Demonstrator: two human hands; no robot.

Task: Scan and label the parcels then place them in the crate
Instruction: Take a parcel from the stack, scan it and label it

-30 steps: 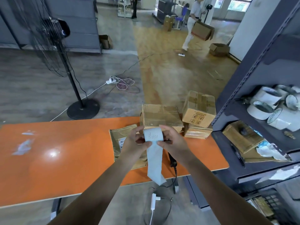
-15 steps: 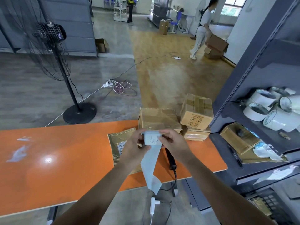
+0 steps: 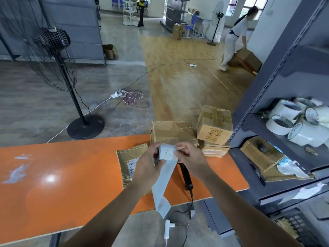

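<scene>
Both hands hold a pale blue strip of label paper [image 3: 162, 182] above the orange table [image 3: 53, 184]. My left hand [image 3: 148, 162] pinches its top left side and my right hand [image 3: 189, 157] pinches its top right, where a white label [image 3: 167, 153] sits. The strip hangs down past the table's front edge. Under my hands lies a flat brown parcel [image 3: 129, 157] with a barcode label. A black scanner [image 3: 186, 177] lies on the table beneath my right wrist. More cardboard parcels stand behind: a wide box [image 3: 172, 131] and a smaller box [image 3: 214, 124] stacked on another.
A grey shelf unit [image 3: 277, 122] stands at the right with rolls of tape [image 3: 292, 120] and a box. A standing fan [image 3: 58, 68] is beyond the table at left. Cables lie on the floor. A person bends over a carton far right.
My hands stay at the top of the strip and work the white label there. The person in the background has moved right and bent down with the carton.
</scene>
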